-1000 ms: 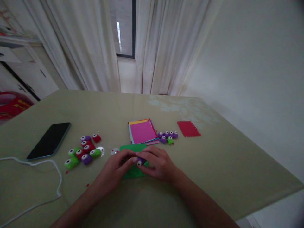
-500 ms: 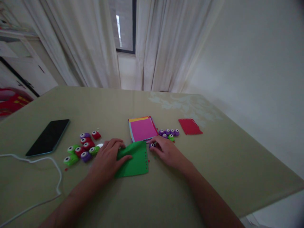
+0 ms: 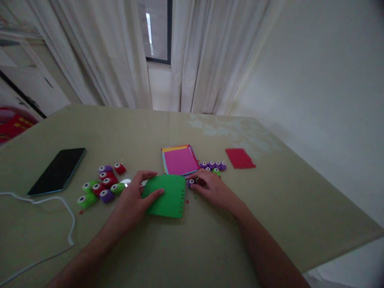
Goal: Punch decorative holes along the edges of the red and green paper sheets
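My left hand (image 3: 136, 200) grips a green sheet of paper (image 3: 168, 196) by its left side, thumb on top and fingers beneath. A row of small punched holes runs down the sheet's right edge. Just right of the paper, my right hand (image 3: 211, 188) has its thumb and fingers closed round a small purple craft punch (image 3: 191, 183) on the table. Behind that hand stands a cluster of similar purple punches (image 3: 211, 165) with a green punch (image 3: 216, 172), partly hidden. Tiny red and green paper bits lie between paper and right hand.
Red, green and purple craft punches (image 3: 107, 182) are grouped at the left. Beyond the green sheet lies a stack of coloured paper (image 3: 180, 161), and a red punched sheet (image 3: 240, 158) is at the right. A dark tablet (image 3: 58, 171) and a white cable (image 3: 72, 220) lie far left.
My hands have parted. The right hand carried the purple punch off the green paper to the table at the right. My left hand kept the paper and has lifted it slightly.
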Available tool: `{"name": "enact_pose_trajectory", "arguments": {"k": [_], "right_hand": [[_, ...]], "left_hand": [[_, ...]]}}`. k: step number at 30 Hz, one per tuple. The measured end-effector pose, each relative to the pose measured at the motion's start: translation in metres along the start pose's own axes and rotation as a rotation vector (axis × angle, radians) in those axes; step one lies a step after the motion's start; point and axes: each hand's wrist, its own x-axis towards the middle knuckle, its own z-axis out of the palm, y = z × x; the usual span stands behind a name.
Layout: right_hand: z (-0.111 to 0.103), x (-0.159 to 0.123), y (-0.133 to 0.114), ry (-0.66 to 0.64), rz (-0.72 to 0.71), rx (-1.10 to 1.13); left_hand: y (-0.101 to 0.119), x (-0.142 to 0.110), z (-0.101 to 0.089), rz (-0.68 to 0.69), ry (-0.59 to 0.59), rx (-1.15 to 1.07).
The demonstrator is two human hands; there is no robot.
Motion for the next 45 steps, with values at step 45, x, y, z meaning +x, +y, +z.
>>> {"name": "enact_pose_trajectory", "arguments": {"k": [45], "right_hand": [[0.014, 0.000, -0.004, 0.091, -0.033, 0.171]], "left_hand": [[0.006, 0.002, -0.005, -0.211, -0.043, -0.238]]}}
